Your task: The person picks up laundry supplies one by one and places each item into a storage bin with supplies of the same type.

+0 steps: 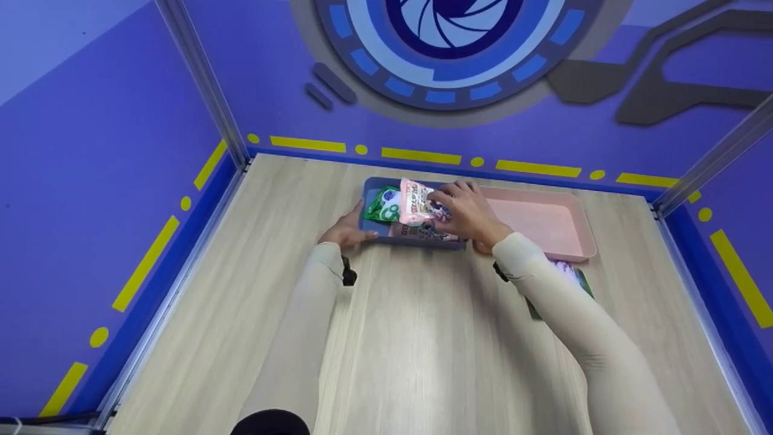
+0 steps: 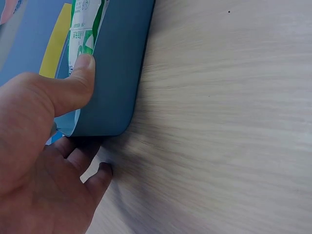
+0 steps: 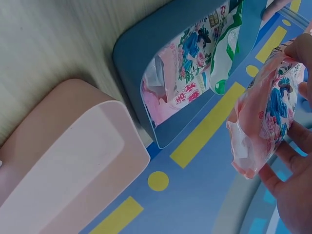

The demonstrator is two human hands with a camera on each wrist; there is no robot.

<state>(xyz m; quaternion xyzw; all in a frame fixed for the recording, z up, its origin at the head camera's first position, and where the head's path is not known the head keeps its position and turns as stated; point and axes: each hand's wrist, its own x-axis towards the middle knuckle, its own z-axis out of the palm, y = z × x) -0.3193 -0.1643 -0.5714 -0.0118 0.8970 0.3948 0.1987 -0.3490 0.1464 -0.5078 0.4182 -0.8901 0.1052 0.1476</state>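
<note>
My right hand [image 1: 465, 210] grips a pink-and-white printed packet [image 3: 270, 109] by thumb and fingers, above the blue-grey plastic bin [image 1: 416, 243]. Inside that bin lie a green-and-white packet [image 1: 383, 205] at the left and another pink printed packet [image 3: 187, 66] beside it. At the bin's left end, my left hand [image 1: 346, 228] holds the corner. In the left wrist view its thumb presses over the rim near the green-and-white packet, and the other fingers lie against the outside and underside.
A pink plastic bin [image 1: 537, 226] stands right of the blue-grey one, with no packet seen in it. Partly under my right forearm, a green-and-purple packet [image 1: 584, 281] lies on the wooden table [image 1: 398, 338]. Blue printed panels [image 1: 266, 84] enclose the back and sides.
</note>
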